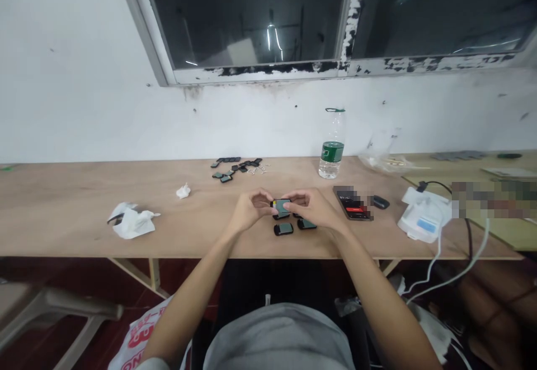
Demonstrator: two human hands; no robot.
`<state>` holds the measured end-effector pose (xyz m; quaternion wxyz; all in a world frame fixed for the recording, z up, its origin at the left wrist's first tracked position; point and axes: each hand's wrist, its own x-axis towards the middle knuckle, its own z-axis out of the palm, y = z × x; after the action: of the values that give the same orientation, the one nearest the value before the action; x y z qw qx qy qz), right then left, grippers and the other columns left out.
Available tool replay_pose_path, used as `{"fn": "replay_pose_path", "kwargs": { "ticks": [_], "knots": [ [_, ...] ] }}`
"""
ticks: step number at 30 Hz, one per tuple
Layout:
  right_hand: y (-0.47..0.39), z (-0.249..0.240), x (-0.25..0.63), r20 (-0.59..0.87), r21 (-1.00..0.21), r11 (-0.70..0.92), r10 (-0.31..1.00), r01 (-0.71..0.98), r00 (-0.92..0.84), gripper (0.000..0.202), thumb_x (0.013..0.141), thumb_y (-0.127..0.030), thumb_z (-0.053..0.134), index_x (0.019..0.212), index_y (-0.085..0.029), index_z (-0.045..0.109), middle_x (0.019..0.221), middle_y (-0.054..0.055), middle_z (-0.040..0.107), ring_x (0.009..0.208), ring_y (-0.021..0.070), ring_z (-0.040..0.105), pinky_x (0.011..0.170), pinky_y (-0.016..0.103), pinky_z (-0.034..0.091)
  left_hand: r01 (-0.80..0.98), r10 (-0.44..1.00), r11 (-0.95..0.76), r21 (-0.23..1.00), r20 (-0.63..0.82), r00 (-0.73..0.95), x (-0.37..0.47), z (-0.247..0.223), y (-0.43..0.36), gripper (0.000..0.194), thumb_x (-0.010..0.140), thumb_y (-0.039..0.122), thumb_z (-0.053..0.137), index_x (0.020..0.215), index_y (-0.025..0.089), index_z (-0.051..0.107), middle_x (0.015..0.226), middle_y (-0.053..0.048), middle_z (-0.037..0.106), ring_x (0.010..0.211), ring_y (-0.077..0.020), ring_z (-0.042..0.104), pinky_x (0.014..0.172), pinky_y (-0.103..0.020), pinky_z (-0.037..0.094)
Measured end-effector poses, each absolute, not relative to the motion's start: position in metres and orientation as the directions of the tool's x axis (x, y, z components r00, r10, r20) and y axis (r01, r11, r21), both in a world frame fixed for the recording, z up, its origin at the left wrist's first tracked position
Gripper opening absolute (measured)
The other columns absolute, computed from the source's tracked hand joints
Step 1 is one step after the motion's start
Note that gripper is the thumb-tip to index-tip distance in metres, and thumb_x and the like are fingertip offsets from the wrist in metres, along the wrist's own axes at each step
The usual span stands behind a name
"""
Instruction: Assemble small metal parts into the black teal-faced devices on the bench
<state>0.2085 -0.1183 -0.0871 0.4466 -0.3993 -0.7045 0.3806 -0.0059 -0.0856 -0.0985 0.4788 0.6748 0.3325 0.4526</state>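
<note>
Between both hands, just above the wooden table point(197, 230), is a small black device with a grey-green face point(282, 207). My left hand point(254, 209) pinches its left end, where a yellow spot shows. My right hand point(309, 206) grips its right side, the thumb lying on the face. Below the hands, two similar devices lie flat, one on the left point(283, 229) and one on the right point(307, 224). Part of another dark piece shows under the right fingers. Farther back rests a group of similar black pieces point(243, 167) beside small silvery bits point(258, 169).
A water bottle point(331, 153) stands near the wall. To the right are a phone point(353, 204), a black oval object point(380, 202) and a white box with cables point(424, 216). Crumpled tissues point(134, 221) lie at left, a smaller one point(183, 191) nearer the middle.
</note>
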Motion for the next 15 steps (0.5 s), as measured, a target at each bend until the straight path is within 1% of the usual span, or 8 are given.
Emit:
{"fn": "replay_pose_path", "kwargs": {
  "ticks": [2,5,7,9,10,12,15],
  "knots": [
    [-0.118,-0.087,0.207,0.309,-0.895,0.383,0.902,0.229,-0.301,0.032,0.080,-0.038,0.074,0.103,-0.016,0.075,0.099,0.009,0.078,0.089,0.0243,0.073,0.081,0.035,0.057,0.004,0.869,-0.304,0.953,0.275,0.412,-0.006,-0.099,-0.086,0.040,0.059,0.027,0.089,0.083,0.017,0.060,0.081,-0.002,0.070,0.073,-0.0184,0.071,0.070,-0.031,0.057],
    [-0.115,-0.089,0.208,0.305,-0.896,0.377,0.906,0.234,-0.292,0.029,0.081,-0.036,0.072,0.103,-0.017,0.073,0.098,0.009,0.077,0.087,0.0230,0.072,0.079,0.034,0.057,0.071,0.843,-0.357,0.931,0.289,0.453,-0.007,-0.097,-0.085,0.039,0.065,0.031,0.085,0.092,0.017,0.060,0.087,-0.003,0.070,0.080,-0.0194,0.071,0.075,-0.033,0.058],
    [-0.109,-0.093,0.212,0.331,-0.886,0.381,0.919,0.265,-0.215,0.026,0.082,-0.033,0.070,0.103,-0.018,0.069,0.096,0.008,0.076,0.087,0.0222,0.072,0.078,0.033,0.057,0.143,0.839,-0.424,0.895,0.328,0.433,-0.010,-0.095,-0.083,0.040,0.069,0.036,0.082,0.099,0.017,0.063,0.100,-0.007,0.071,0.089,-0.0217,0.071,0.081,-0.036,0.058],
    [-0.101,-0.100,0.222,0.364,-0.857,0.374,0.926,0.354,-0.097,0.023,0.082,-0.030,0.068,0.102,-0.019,0.065,0.092,0.007,0.075,0.087,0.0221,0.071,0.078,0.033,0.056,0.220,0.845,-0.466,0.857,0.356,0.400,-0.017,-0.092,-0.079,0.040,0.074,0.040,0.079,0.103,0.017,0.065,0.111,-0.010,0.070,0.096,-0.0240,0.070,0.082,-0.038,0.059],
    [-0.095,-0.105,0.228,0.381,-0.835,0.362,0.924,0.415,-0.041,0.021,0.082,-0.029,0.067,0.101,-0.020,0.063,0.090,0.006,0.074,0.086,0.0221,0.070,0.077,0.033,0.055,0.264,0.848,-0.476,0.839,0.358,0.390,-0.021,-0.091,-0.077,0.039,0.076,0.042,0.077,0.103,0.017,0.065,0.113,-0.010,0.070,0.096,-0.0245,0.070,0.081,-0.038,0.059],
    [-0.082,-0.117,0.243,0.386,-0.784,0.322,0.923,0.531,0.011,0.016,0.082,-0.027,0.064,0.097,-0.019,0.063,0.087,0.006,0.073,0.082,0.0221,0.069,0.076,0.033,0.054,0.348,0.851,-0.487,0.801,0.346,0.395,-0.032,-0.089,-0.071,0.036,0.079,0.044,0.074,0.102,0.018,0.067,0.109,-0.009,0.071,0.092,-0.0236,0.070,0.080,-0.038,0.059],
    [-0.065,-0.136,0.261,0.361,-0.754,0.278,0.932,0.595,0.023,0.010,0.083,-0.022,0.061,0.091,-0.017,0.065,0.092,0.008,0.073,0.085,0.0216,0.068,0.081,0.033,0.053,0.439,0.848,-0.508,0.741,0.340,0.407,-0.047,-0.089,-0.061,0.032,0.081,0.044,0.072,0.100,0.017,0.068,0.100,-0.007,0.073,0.090,-0.0221,0.070,0.084,-0.038,0.058]
  ]
}}
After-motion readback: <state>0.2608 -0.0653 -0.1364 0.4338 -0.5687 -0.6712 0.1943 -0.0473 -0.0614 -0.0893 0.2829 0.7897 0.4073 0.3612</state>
